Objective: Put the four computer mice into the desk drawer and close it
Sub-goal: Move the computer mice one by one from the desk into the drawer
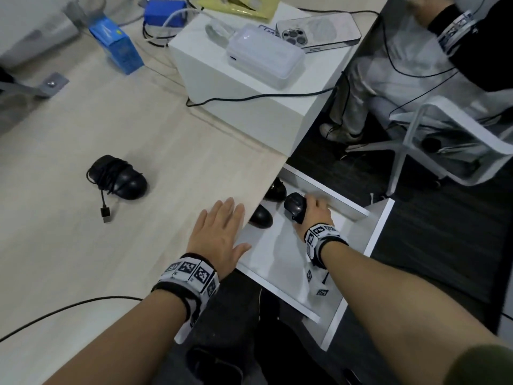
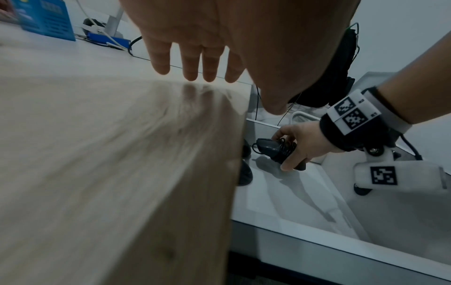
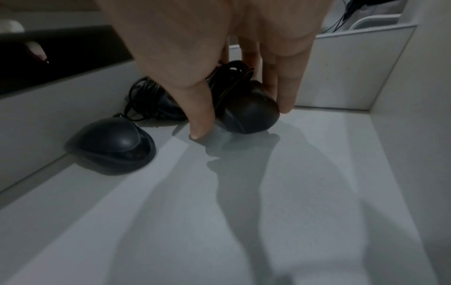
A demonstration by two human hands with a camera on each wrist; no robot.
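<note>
**Last mouse lies nearer the left grip**

The right hand (image 1: 315,211) pinches the third mouse (image 3: 246,113) low inside the drawer (image 1: 380,232), beside two others. The fourth mouse (image 1: 118,177) sits on the tabletop (image 1: 69,245), ahead-left of the spread left hand (image 1: 219,234), its long axis slanting.

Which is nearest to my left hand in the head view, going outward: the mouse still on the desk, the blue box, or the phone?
From the left hand, flat on the desk by its edge:
1. Corded mouse, on the desk, ahead and to the left.
2. Blue box and phone, both at the far end, box left, phone right; too close to rank.
</note>
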